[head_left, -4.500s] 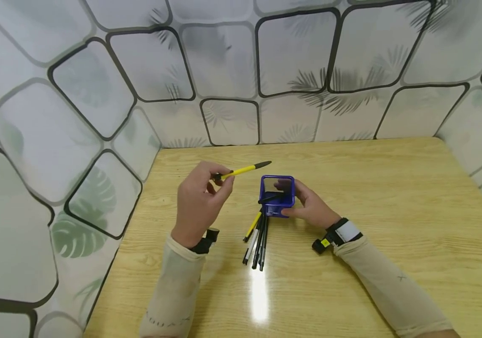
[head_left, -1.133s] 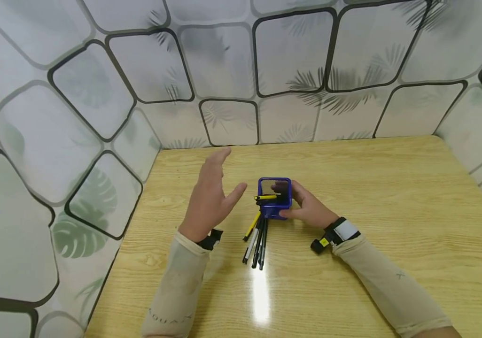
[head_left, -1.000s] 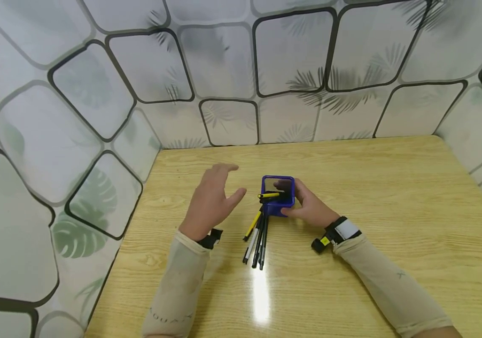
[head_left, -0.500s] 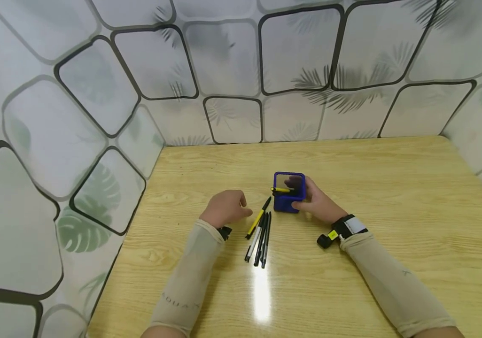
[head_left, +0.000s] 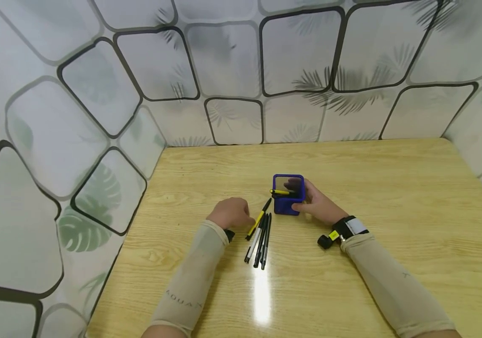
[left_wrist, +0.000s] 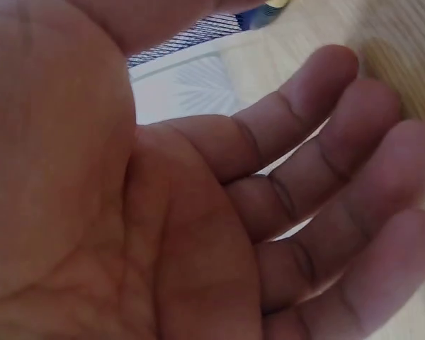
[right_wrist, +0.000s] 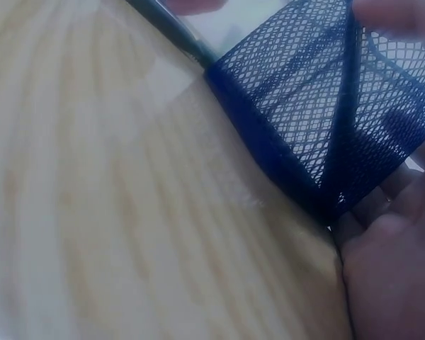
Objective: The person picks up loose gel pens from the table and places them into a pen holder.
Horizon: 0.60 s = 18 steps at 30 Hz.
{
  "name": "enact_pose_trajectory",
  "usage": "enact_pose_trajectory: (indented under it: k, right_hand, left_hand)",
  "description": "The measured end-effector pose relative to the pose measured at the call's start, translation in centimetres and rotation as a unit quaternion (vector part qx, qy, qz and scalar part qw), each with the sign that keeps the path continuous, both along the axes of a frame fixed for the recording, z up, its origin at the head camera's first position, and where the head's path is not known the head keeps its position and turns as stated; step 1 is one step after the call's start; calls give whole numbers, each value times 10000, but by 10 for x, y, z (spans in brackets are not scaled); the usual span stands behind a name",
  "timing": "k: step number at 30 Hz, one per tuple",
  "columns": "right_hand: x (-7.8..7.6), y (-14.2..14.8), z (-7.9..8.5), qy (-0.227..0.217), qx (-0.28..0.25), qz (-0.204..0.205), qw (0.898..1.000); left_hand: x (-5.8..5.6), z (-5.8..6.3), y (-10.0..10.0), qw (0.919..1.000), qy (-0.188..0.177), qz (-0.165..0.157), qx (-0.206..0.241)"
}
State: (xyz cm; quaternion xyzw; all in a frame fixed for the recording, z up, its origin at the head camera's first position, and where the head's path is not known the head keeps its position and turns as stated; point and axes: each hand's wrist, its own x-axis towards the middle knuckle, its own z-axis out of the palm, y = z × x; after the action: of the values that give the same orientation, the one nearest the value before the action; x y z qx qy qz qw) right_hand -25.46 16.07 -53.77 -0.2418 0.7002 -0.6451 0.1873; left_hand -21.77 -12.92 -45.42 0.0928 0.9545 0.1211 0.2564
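My right hand [head_left: 321, 206] holds a small blue mesh pen cup [head_left: 285, 206] by its right side; thumb and fingers wrap the mesh [right_wrist: 290, 106] in the right wrist view. A yellow pen [head_left: 281, 192] with dark parts leans in the cup, its end over the left rim. My left hand [head_left: 231, 213] hovers low over the table, fingertips right beside a second yellow pen [head_left: 258, 224] with a black cap. In the left wrist view, the left hand's fingers [left_wrist: 340, 163] are loosely bent and nothing shows in the palm.
A white pen [head_left: 252, 246] and several black pens [head_left: 267, 241] lie fanned out below the cup on the wooden table [head_left: 372, 188]. Patterned walls [head_left: 232, 61] stand behind and left of the table. Both wrists wear strapped-on cameras [head_left: 325, 241].
The left hand put the yellow pen it held into the cup, let go, and came down toward the pens. The right hand shifted the cup slightly right, off the pens' tips.
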Motion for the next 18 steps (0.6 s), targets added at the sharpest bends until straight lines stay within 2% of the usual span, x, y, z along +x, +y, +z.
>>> enact_pose_trajectory:
  k: [12, 18]
  right_hand:
    - [0, 1, -1, -39, 1, 13, 10000]
    - [0, 1, 0, -47, -74, 42, 10000]
  left_hand:
    - [-6, -14, 5, 9982, -457, -121, 374]
    - [-3, -19, 10, 9986, -376, -44, 377]
